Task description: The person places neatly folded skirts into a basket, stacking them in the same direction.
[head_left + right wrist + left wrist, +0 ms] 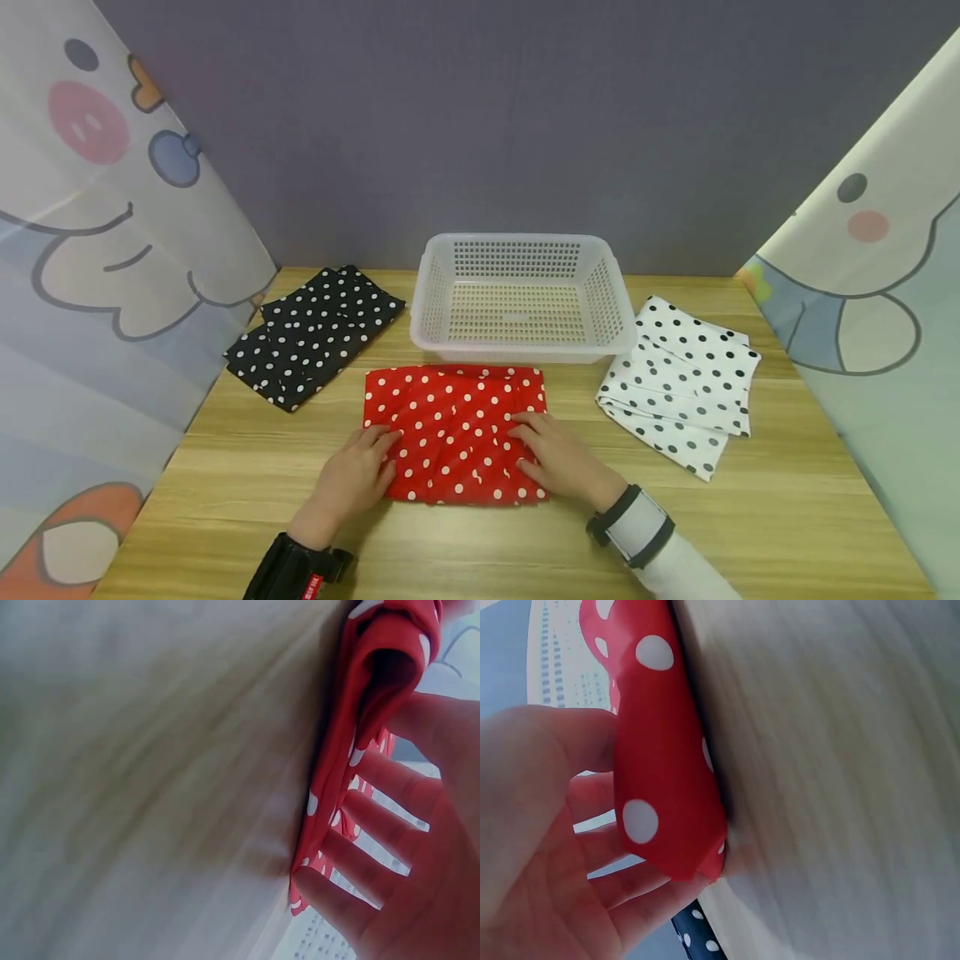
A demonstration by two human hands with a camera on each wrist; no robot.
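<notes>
A folded red cloth with white dots (457, 442) lies flat on the wooden table, wrinkled across its middle. My left hand (352, 477) rests at its left edge, fingertips on the fabric and thumb nearer the front. On the opposite edge, my right hand (566, 458) touches the cloth with spread, fairly straight fingers. In the left wrist view, the thumb and fingers lie against the end of the red fabric (664, 742). The right wrist view shows stacked layers of the red cloth (352, 742), with a rolled fold near the thumb.
A white plastic basket (525, 353) stands just behind the red cloth. To the left lies a folded black cloth with white dots (311, 333); on the right, a folded white cloth with black dots (682, 375). A grey panel (510, 125) rises behind the table (480, 554).
</notes>
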